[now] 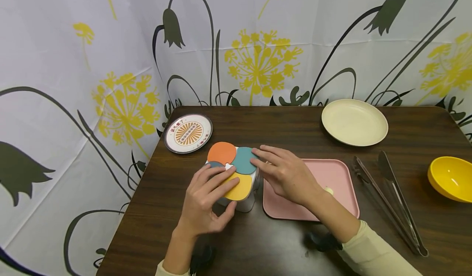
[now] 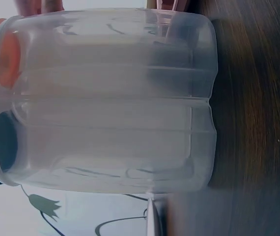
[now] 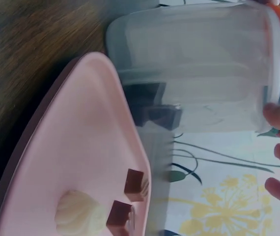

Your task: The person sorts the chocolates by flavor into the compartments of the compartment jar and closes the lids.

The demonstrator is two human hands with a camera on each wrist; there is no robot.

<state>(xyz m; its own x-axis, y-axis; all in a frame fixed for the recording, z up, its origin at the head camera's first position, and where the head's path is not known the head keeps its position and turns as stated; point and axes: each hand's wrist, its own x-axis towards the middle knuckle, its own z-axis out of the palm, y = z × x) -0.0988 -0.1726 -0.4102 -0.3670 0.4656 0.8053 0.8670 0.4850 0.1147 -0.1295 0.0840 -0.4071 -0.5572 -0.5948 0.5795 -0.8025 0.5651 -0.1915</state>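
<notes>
A translucent plastic storage container (image 2: 115, 103) stands upright on the table. Its lid has orange (image 1: 222, 152), teal (image 1: 245, 161), blue (image 1: 215, 164) and yellow (image 1: 239, 188) flaps around a white centre. My left hand (image 1: 206, 198) rests spread fingers over the blue and yellow flaps, its thumb low at the near side. With its fingertips my right hand (image 1: 287, 173) touches the teal flap; in the right wrist view its thumb (image 3: 277, 116) meets the lid rim. Dark shapes (image 3: 154, 105) show through the container's lower part; I cannot tell what they are.
Right of the container lies a pink tray (image 1: 276, 210) with a pale swirled piece (image 3: 79, 214) and two brown cubes (image 3: 134, 185). Metal tongs (image 1: 394, 210) and a yellow bowl (image 1: 451, 179) are further right. Behind are a printed plate (image 1: 188, 133) and a cream plate (image 1: 355, 122).
</notes>
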